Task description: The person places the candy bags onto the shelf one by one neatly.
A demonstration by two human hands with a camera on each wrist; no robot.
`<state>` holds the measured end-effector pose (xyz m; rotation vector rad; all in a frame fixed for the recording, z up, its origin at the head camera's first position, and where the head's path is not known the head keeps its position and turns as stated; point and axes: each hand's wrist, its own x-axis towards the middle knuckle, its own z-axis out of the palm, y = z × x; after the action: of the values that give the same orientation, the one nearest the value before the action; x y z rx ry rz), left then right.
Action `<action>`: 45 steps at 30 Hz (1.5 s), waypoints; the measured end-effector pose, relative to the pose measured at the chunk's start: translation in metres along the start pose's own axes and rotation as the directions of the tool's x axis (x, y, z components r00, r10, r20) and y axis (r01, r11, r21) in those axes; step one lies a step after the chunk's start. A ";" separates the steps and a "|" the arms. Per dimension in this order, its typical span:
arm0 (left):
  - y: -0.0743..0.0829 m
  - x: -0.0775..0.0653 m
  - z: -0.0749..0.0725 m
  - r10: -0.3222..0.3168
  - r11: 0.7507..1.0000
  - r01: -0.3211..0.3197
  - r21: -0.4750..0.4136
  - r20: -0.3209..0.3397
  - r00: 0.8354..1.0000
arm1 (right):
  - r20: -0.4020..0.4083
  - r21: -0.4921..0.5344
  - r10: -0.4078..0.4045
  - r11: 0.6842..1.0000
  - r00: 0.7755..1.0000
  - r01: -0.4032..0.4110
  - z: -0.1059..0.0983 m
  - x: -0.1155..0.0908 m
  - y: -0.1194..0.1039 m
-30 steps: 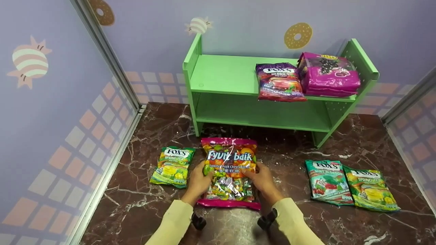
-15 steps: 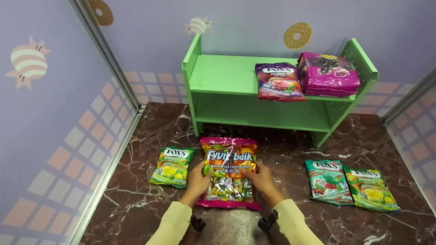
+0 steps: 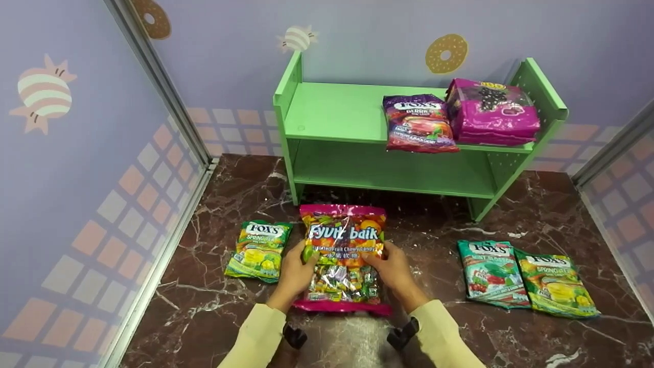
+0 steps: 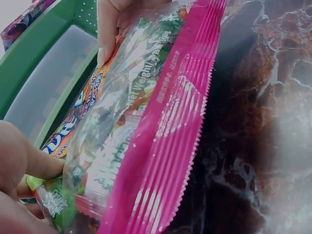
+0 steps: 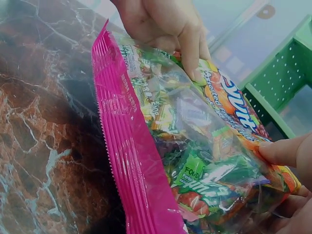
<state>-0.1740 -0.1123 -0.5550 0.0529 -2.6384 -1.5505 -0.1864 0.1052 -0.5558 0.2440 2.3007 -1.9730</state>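
Between my two hands is a large bag of fruit chewy candy (image 3: 343, 255), with pink sealed ends and a clear window over wrapped sweets. My left hand (image 3: 296, 271) grips its left side, thumb on the front face. On the opposite side my right hand (image 3: 394, 267) holds it the same way, its thumb (image 5: 278, 152) pressing the printed front. The fingers behind the bag are mostly hidden. In the left wrist view the pink bottom seal (image 4: 168, 126) of the bag stands over the dark marbled surface.
Behind stands a green two-tier shelf (image 3: 337, 110) bearing a purple berries candy bag (image 3: 420, 125) and a magenta pack (image 3: 495, 115). A green-yellow candy bag (image 3: 259, 250) lies left of my hands; a teal bag (image 3: 493, 276) and another green-yellow bag (image 3: 556, 286) lie right. Walls (image 3: 102, 204) enclose the sides.
The fruit candy bag has shifted very slightly up in the head view, both hands still holding it. The shelf and the other bags stay where they were.
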 end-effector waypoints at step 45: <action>0.051 -0.009 -0.035 0.072 0.994 -0.073 -0.075 -0.013 0.997 | 0.010 -0.097 -0.126 0.987 0.992 0.126 -0.010 -0.028 -0.063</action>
<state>-0.1618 -0.1174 -0.4941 -0.0398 -2.5412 -1.6202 -0.1700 0.1038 -0.4883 0.0885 2.4577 -1.9067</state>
